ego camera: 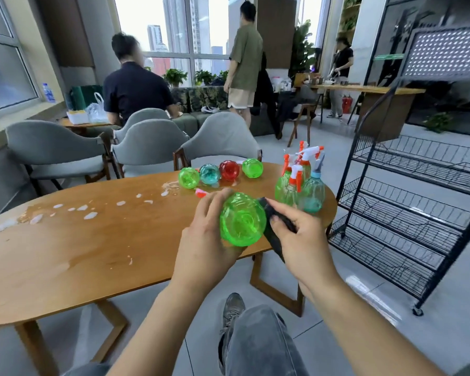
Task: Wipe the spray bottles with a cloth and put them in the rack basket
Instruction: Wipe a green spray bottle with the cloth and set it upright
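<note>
My left hand (201, 234) grips a green spray bottle (242, 219), its base turned toward the camera, over the near edge of the wooden table (92, 240). My right hand (301, 237) holds a dark cloth (276, 240) against the bottle's right side. Several more bottles lie on their sides in a row at the table's far edge: green (189, 178), teal (210, 174), red (229, 170), green (252, 167). Upright bottles with orange-and-white triggers (300, 183) stand at the table's right end. The black wire rack (407, 202) with basket shelves stands to the right.
Patches of water (90, 215) spread over the table's left and middle. Grey chairs (149, 147) line the far side. One person sits behind them; others stand further back. My crossed leg and shoe (232, 308) are below the hands.
</note>
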